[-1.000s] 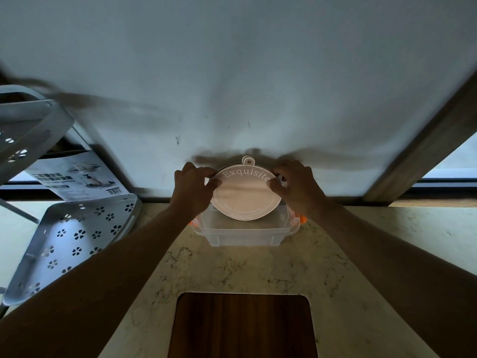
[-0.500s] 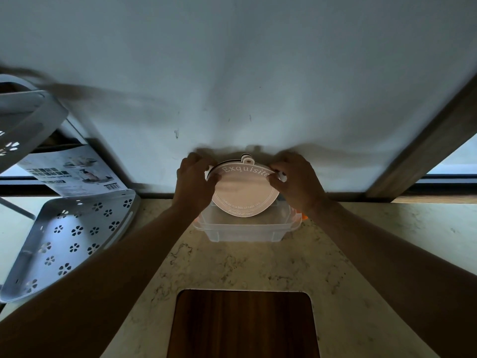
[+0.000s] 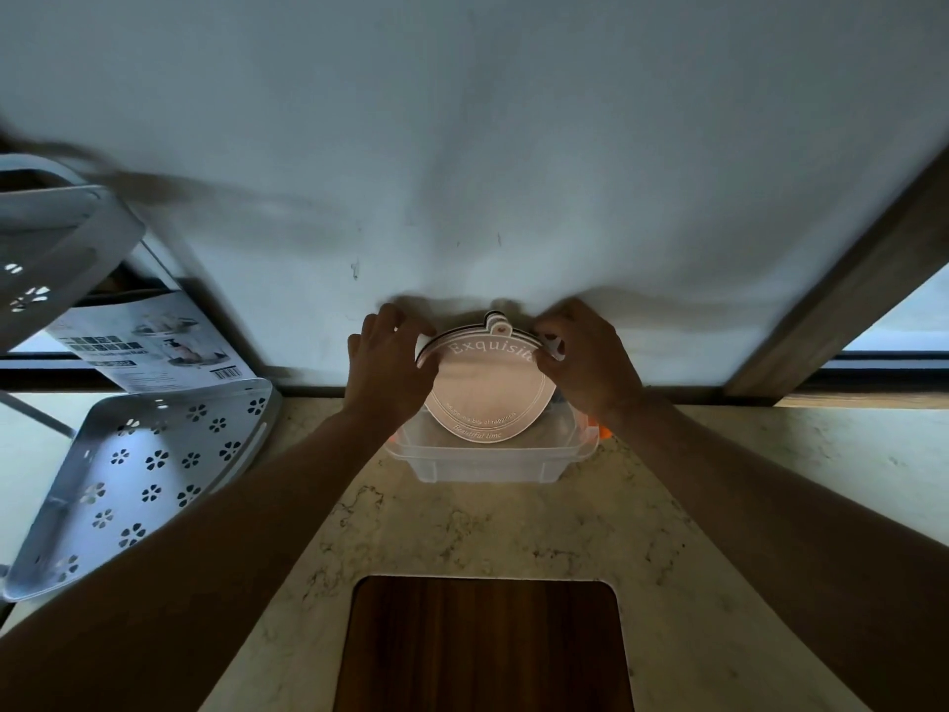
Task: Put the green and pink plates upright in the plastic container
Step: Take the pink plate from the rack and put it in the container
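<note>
Pink plate stands on edge in the clear plastic container, a darker plate edge behind it; colour unclear. Left hand and right hand pinch the stack's upper rims; release judged remaining.

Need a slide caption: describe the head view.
Both hands, left hand and right hand, steady upright pink plate in plastic container.

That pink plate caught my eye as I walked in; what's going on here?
A person holds the pink plate on edge, left hand and right hand gripping its sides. Its lower edge sits in the clear plastic container on the counter by the wall. Another plate's rim shows just behind it.
</note>
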Tool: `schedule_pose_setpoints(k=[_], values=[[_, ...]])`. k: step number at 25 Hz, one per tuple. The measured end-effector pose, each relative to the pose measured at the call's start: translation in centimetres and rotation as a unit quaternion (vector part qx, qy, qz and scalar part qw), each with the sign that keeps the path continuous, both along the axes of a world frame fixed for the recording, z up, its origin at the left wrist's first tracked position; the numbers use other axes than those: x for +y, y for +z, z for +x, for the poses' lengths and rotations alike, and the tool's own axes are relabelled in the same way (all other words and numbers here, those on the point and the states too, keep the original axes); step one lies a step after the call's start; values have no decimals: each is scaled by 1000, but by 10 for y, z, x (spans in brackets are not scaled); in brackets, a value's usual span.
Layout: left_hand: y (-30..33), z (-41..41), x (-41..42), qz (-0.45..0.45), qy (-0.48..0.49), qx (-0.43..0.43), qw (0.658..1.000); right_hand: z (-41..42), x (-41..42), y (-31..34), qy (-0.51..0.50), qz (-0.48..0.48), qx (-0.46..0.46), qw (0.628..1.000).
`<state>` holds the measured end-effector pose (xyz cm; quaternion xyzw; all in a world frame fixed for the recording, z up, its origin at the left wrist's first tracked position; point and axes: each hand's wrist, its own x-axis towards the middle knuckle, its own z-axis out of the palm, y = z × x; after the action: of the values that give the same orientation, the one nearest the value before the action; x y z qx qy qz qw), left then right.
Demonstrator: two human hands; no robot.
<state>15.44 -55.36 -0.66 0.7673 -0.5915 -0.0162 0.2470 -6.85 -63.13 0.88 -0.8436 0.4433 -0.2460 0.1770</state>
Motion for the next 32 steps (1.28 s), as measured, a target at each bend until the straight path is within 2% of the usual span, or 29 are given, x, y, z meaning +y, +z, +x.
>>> schedule_pose_setpoints(k=[5, 12, 21, 32], values=[[0, -4, 2, -4, 2, -38, 999, 1, 2, 0, -7, -12, -11, 1000], [2, 1, 1, -7, -7, -32, 999, 1, -1, 0, 15, -41, -37, 998], [1, 2, 3, -16, -9, -61, 998, -1, -2, -1, 11, -22, -45, 999], [-1, 1, 5, -12, -13, -61, 998, -1, 1, 1, 34, -43, -25, 998]])
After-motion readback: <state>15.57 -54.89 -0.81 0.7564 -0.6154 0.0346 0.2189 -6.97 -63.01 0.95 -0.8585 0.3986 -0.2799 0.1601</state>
